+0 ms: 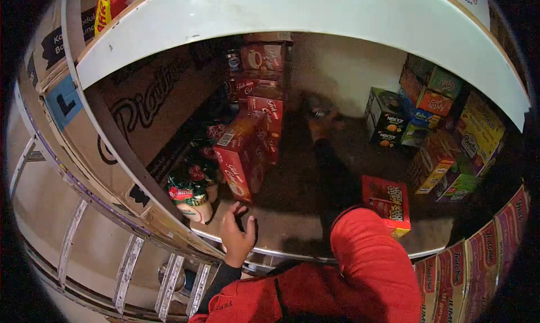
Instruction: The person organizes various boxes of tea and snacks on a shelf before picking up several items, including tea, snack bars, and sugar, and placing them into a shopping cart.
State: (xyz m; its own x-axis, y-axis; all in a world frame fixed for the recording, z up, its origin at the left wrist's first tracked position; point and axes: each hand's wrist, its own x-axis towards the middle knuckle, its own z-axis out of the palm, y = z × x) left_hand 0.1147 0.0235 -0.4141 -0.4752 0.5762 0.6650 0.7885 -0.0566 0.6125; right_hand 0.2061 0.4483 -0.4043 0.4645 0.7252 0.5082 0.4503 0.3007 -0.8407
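My left hand is at the front edge of the shelf, fingers spread and curved, holding nothing. Just above its fingertips stands a red tea box, with more red tea boxes stacked behind. A white jar with a green and red label is left of the hand. My right arm, in a red sleeve, reaches deep into the shelf. In shadow near the back wall, my right hand is beside a small dark shape; its fingers are too dim to make out.
A red and yellow box lies right of my right forearm. Nextar boxes and other colourful boxes stand at the right. A white shelf edge curves overhead. A brown carton lines the left side, and a metal ladder is lower left.
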